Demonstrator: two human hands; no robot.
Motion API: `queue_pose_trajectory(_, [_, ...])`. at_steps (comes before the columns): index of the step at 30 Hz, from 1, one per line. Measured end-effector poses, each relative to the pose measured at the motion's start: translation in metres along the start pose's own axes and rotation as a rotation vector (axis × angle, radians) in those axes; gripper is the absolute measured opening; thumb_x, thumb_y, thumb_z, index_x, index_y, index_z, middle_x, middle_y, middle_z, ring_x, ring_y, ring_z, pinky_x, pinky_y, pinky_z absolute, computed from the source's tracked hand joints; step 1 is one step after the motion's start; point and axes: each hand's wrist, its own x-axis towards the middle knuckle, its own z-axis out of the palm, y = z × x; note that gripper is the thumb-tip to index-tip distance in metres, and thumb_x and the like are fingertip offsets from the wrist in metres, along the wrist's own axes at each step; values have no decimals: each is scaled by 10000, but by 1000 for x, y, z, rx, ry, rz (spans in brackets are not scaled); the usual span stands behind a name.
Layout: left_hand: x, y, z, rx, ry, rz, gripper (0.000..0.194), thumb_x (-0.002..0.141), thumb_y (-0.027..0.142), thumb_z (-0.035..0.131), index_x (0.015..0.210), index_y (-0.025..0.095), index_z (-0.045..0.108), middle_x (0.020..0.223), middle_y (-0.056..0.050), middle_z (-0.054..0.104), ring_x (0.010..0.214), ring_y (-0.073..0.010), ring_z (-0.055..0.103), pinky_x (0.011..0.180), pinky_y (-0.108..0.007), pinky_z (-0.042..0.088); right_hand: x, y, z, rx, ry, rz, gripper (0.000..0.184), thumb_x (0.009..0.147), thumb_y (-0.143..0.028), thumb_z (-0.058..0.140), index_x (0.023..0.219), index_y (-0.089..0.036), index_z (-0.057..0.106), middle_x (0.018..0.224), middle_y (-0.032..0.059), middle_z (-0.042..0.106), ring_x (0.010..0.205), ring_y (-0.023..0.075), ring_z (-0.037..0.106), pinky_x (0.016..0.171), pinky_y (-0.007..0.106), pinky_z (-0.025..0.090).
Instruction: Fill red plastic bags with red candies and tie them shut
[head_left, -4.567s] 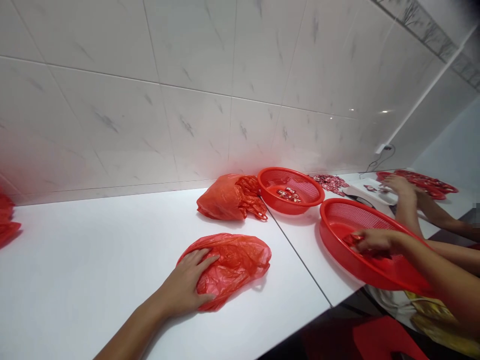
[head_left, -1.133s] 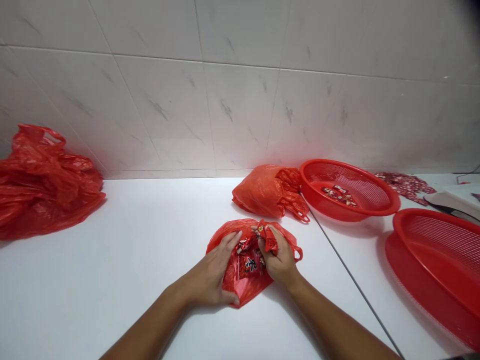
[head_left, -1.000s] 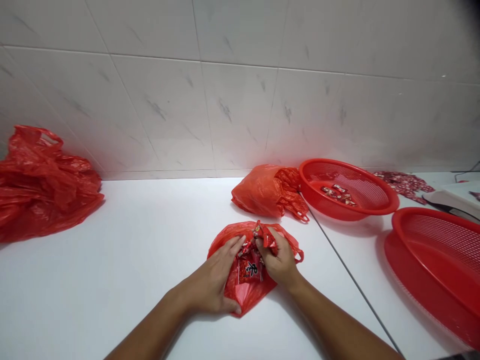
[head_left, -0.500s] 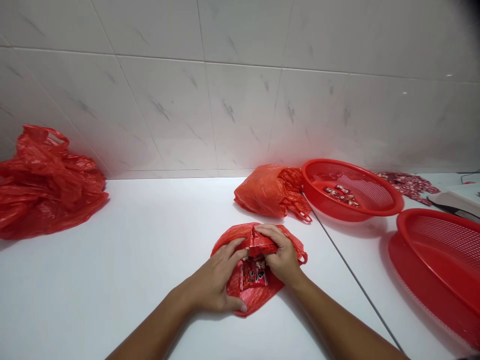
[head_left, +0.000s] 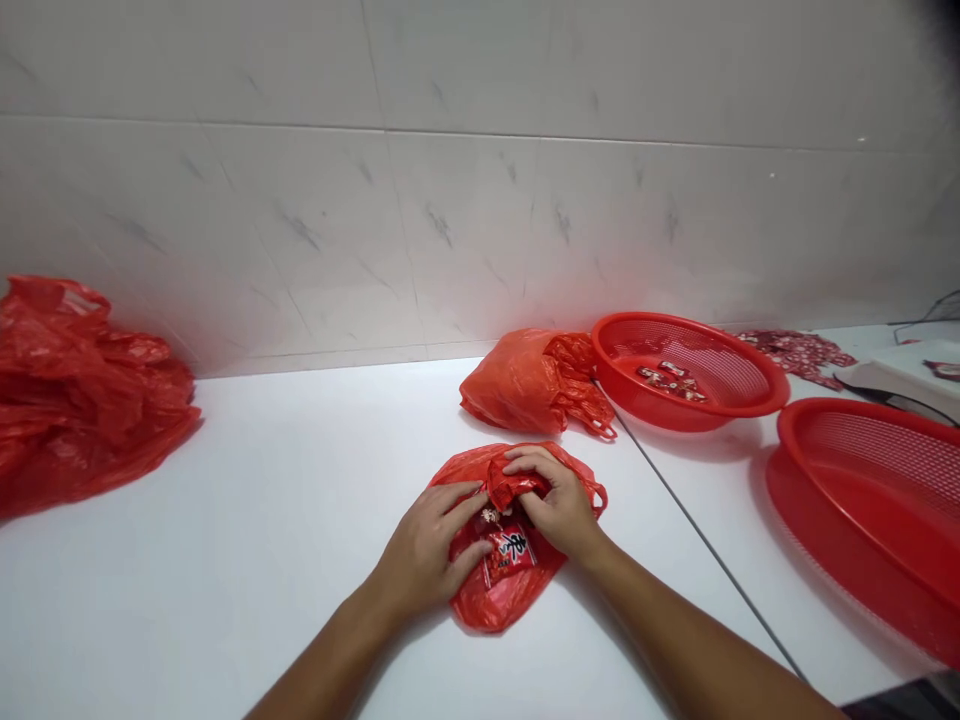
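Observation:
Both my hands are on a crumpled red plastic bag (head_left: 499,600) lying on the white counter (head_left: 262,520). My right hand (head_left: 553,503) is shut on a gathered fold of the bag's upper edge. My left hand (head_left: 424,543) rests on the bag with its fingers spread, just left of a red printed candy packet (head_left: 511,553). That packet lies in the bag's opening between my hands. A few smaller wrapped candies show beside it, and the rest of the bag's inside is hidden by my fingers.
A red mesh basket (head_left: 645,405) holding wrapped candies stands beyond my hands, with a second, larger one (head_left: 825,530) at right. An orange-red bag (head_left: 517,390) lies against the tiled wall, a heap of red bags (head_left: 82,400) at left, and loose red wrappers (head_left: 799,352) far right.
My left hand has slid rightward toward the candy packet. My right hand has pulled the bag's edge into a fold, and the packet shows more fully. The view has tilted slightly.

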Motion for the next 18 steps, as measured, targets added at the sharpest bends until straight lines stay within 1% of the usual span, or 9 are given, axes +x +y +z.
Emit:
queue_pose_trajectory(2, [-1, -7, 1, 44, 49, -55, 470, 970, 357, 642, 1439, 325, 624, 1428, -73, 676, 1272, -328, 652, 1078, -578, 551, 2, 3, -1, -51, -8, 34, 379, 795, -71, 542, 1031, -241, 786, 1287, 57, 705, 1231, 221, 669, 1136, 432, 507])
queue_pose_trajectory(4, [-2, -12, 3, 68, 69, -78, 437, 969, 332, 632, 1406, 330, 640, 1426, -66, 673, 1270, -326, 651, 1071, -572, 556, 2, 4, -1, -118, -44, 95, 428, 798, -63, 540, 1066, -259, 809, 1356, 57, 682, 1276, 233, 654, 1168, 467, 487])
queue_pose_trajectory(7, [-2, -15, 5, 76, 84, -75, 421, 951, 272, 623, 1369, 325, 650, 1434, -62, 660, 1294, -324, 630, 1091, -572, 541, 1, 4, -2, -223, -153, 170, 443, 815, -94, 608, 1161, -278, 814, 1426, 86, 655, 1319, 283, 639, 1182, 537, 474])
queue_pose_trajectory(9, [-1, -14, 5, 78, 91, -61, 481, 918, 208, 612, 1388, 307, 628, 1446, -69, 647, 1325, -325, 602, 1118, -573, 517, 0, 2, -2, -267, -202, 177, 447, 824, -135, 665, 1226, -277, 799, 1462, 111, 635, 1348, 315, 621, 1182, 570, 468])
queue_pose_trajectory(12, [0, -13, 3, 93, 92, -45, 650, 819, 97, 576, 1439, 293, 581, 1464, -70, 624, 1373, -326, 547, 1167, -573, 468, -2, -4, -3, -292, -208, 148, 439, 850, -220, 720, 1284, -265, 771, 1508, 125, 599, 1400, 333, 580, 1197, 579, 452])
queue_pose_trajectory(14, [0, -13, 1, 107, 92, -43, 751, 744, 38, 540, 1451, 288, 569, 1465, -66, 617, 1374, -325, 529, 1177, -575, 452, -1, -9, -4, -292, -192, 106, 420, 894, -284, 712, 1311, -248, 748, 1498, 128, 607, 1403, 324, 579, 1195, 563, 462])
queue_pose_trajectory(16, [0, -15, 1, 124, 102, -49, 810, 687, -3, 504, 1445, 273, 572, 1456, -65, 619, 1353, -318, 528, 1171, -569, 454, -1, -14, -6, -302, -142, 31, 402, 946, -319, 669, 1333, -224, 723, 1467, 134, 626, 1372, 306, 605, 1179, 537, 488])
queue_pose_trajectory(18, [-1, -16, 0, 145, 135, -70, 822, 655, -29, 477, 1420, 250, 586, 1434, -68, 628, 1323, -309, 538, 1153, -551, 468, -1, -18, -9, -332, -41, -75, 386, 973, -304, 633, 1338, -204, 707, 1428, 140, 649, 1333, 289, 633, 1156, 506, 516])
